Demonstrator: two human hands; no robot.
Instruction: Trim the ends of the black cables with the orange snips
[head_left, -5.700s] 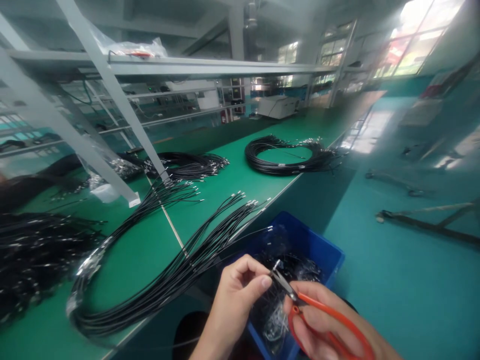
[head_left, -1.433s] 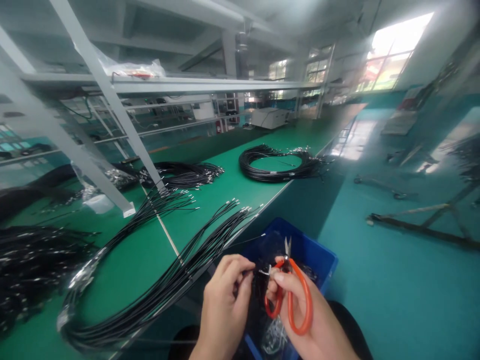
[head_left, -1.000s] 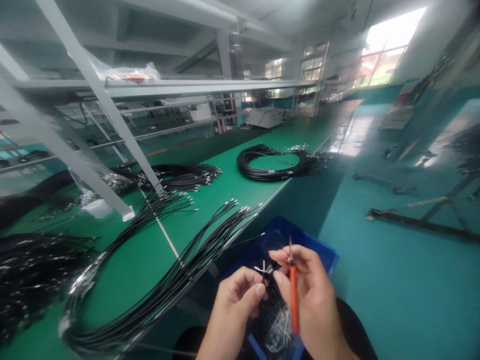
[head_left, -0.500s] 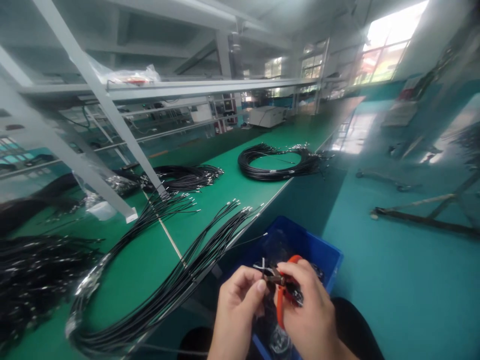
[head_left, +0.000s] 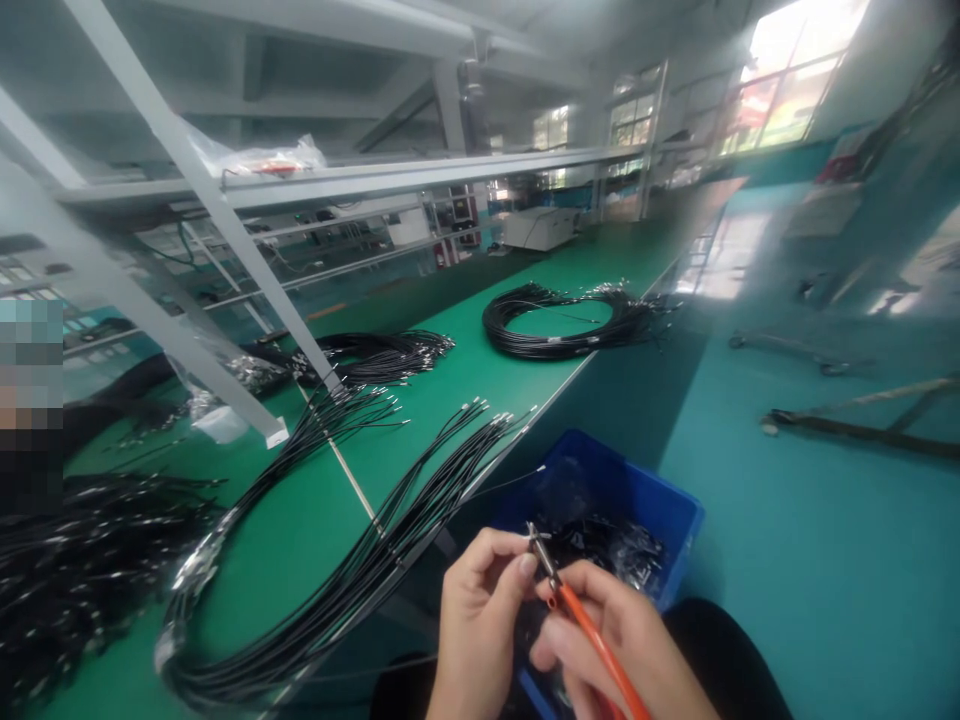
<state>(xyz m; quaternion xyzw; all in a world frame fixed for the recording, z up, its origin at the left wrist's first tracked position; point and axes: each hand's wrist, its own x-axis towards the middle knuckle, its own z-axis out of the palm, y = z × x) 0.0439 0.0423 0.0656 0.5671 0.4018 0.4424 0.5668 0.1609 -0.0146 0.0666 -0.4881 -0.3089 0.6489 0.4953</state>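
Observation:
Over a blue bin, my left hand (head_left: 476, 610) is closed in a pinch at a thin cable's end; the fingertips mostly hide it. A pair of orange-handled cutting pliers (head_left: 596, 635) sits in my right hand (head_left: 626, 625), its fingers wrapped loosely round the handles. The dark metal jaws point up and left, right beside my left fingertips. Whether they touch the cable end cannot be made out. To the left, a bent bundle of black cables (head_left: 352, 575) with pale tips lies along the table edge.
The blue bin (head_left: 686, 535) holds black bits and clear plastic. On the green table (head_left: 442, 390) are a coiled cable ring (head_left: 547, 348), another bundle (head_left: 390, 350) and a dark cable heap (head_left: 97, 580). A shelf post (head_left: 247, 270) rises at left. A pixelated patch covers the left edge.
The pliers have turned in my right hand: jaws now point up-left and the handles run down-right, nearly together. My left hand keeps its pinch. The view has shifted slightly left.

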